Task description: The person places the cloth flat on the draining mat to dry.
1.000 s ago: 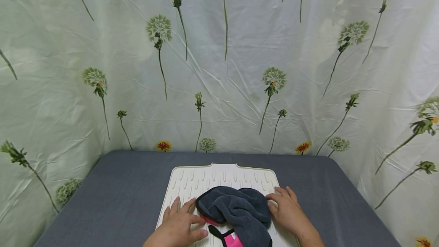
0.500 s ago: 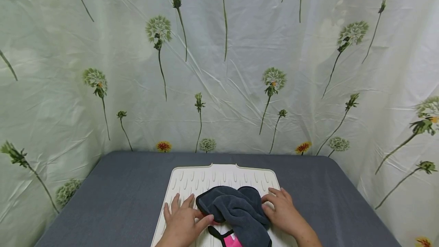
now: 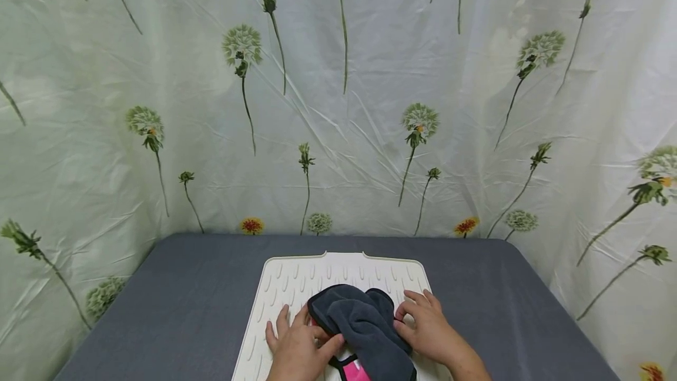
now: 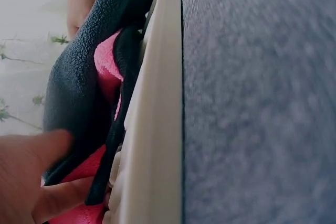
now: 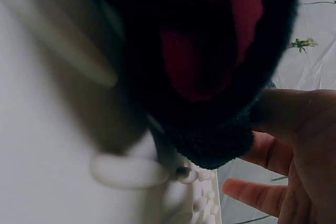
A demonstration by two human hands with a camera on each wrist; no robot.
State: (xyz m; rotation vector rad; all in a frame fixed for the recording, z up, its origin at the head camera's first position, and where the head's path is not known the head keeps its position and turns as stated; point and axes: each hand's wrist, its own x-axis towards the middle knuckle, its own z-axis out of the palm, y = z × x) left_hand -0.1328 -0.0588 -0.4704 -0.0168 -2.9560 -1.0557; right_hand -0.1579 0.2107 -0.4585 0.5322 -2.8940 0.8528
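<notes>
A crumpled cleaning cloth (image 3: 365, 328), dark grey on top with a pink underside and black edging, lies in a heap on the white ribbed tray (image 3: 344, 266). My left hand (image 3: 301, 348) is at its left edge; in the left wrist view the thumb lies over the grey side and a finger (image 4: 68, 195) reaches in by the pink side, pinching the edge. On the opposite side my right hand (image 3: 431, 334) pinches the cloth's right edge between thumb and index finger, other fingers spread. Pink folds (image 5: 194, 61) show inside the cloth in the right wrist view.
Under the tray is a dark grey covered table (image 3: 195, 304), with its surface stretching to both sides. A pale curtain (image 3: 344, 193) printed with dandelions hangs behind and around it. The tray's raised rim (image 4: 152, 129) stands close beside the left hand.
Both hands have moved inward, the left one rightward and the right one leftward, and now pinch the cloth's edges. The heap has become narrower, its left edge shifted slightly right.
</notes>
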